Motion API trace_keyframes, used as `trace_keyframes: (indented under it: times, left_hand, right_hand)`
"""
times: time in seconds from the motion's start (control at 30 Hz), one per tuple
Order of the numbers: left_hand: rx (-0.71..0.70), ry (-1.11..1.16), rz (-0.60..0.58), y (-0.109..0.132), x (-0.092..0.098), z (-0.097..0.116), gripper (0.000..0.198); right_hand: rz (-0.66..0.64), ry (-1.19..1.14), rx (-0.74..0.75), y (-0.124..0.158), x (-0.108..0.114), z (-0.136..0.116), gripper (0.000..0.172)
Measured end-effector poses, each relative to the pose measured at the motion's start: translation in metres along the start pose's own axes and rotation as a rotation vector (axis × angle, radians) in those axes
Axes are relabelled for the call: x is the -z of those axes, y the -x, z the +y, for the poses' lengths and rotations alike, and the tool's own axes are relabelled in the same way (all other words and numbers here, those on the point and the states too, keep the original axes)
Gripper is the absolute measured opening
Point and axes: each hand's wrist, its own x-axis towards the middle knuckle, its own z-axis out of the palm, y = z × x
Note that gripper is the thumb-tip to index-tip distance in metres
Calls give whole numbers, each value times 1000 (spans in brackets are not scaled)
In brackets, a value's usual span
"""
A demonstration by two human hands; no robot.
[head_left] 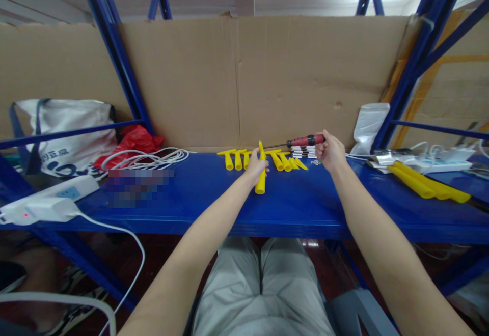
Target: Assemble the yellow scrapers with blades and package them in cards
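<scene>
My left hand (256, 167) is wrapped round a yellow plastic handle (260, 184) with a thick round lower end and a narrow top, held above the blue shelf (214, 201). In my right hand (331, 151) is a screwdriver (305, 141) with a red and black grip. Its thin shaft points left, toward the top of the yellow handle; whether the tip touches it I cannot tell. Behind my hands lie several yellow T-shaped pieces (229, 160) in a row. Small yellow pointed pieces (300, 163) lie right of them, before a stack of white and black packets (303, 151).
Long yellow parts (416, 180) and a white power strip (443, 165) lie at the right. At the left are a cloth bag (76, 132), a red plastic bag (137, 142), coiled white cable (153, 159) and another power strip (53, 198). Cardboard (183, 81) stands behind, between blue posts.
</scene>
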Motion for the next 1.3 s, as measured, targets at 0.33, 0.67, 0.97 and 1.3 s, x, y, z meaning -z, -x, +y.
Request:
trace_keyframes:
  times: [0.33, 0.67, 0.97, 1.3]
  left_hand:
    - [5, 5, 7, 0, 1, 0, 73]
    - [-15, -7, -9, -1, 0, -2, 72]
    - [-15, -4, -8, -1, 0, -1, 72]
    - [-10, 2, 1, -2, -1, -2, 69]
  right_hand:
    - [-62, -13, -46, 5, -3, -5, 24]
    - [3, -52, -56, -6, 4, 3, 39]
    - [-74, -59, -88, 0, 3, 0, 32]
    - [-133, -116, -121, 2, 2, -4, 38]
